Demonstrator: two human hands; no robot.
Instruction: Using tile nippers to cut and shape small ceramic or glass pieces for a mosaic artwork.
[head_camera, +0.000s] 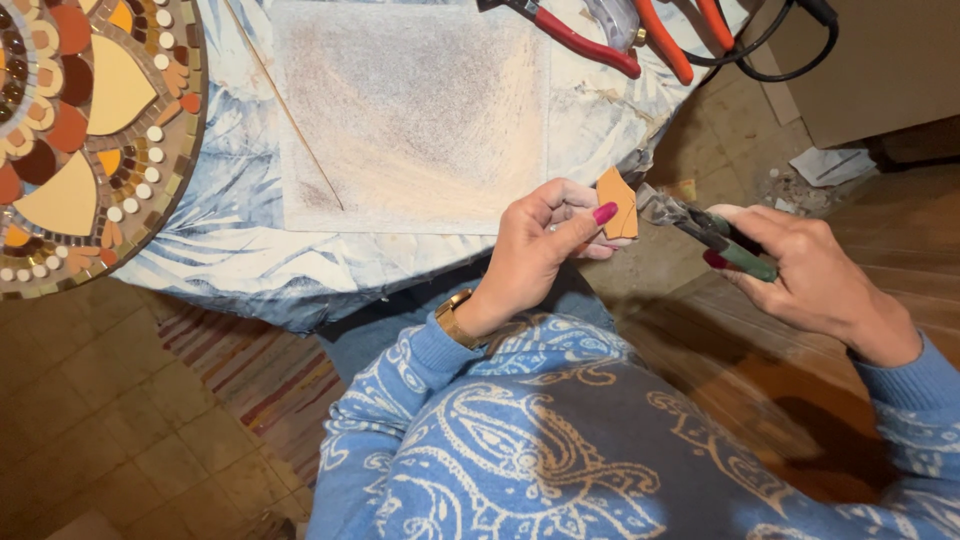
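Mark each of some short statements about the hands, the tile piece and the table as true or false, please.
1. The left hand holds an orange tile piece. True.
2. The right hand is empty. False: it holds nippers against the piece.
3. The mosaic lies at the table's left. True.
4. The red-handled pliers lie on the floor. False: they lie on the table.
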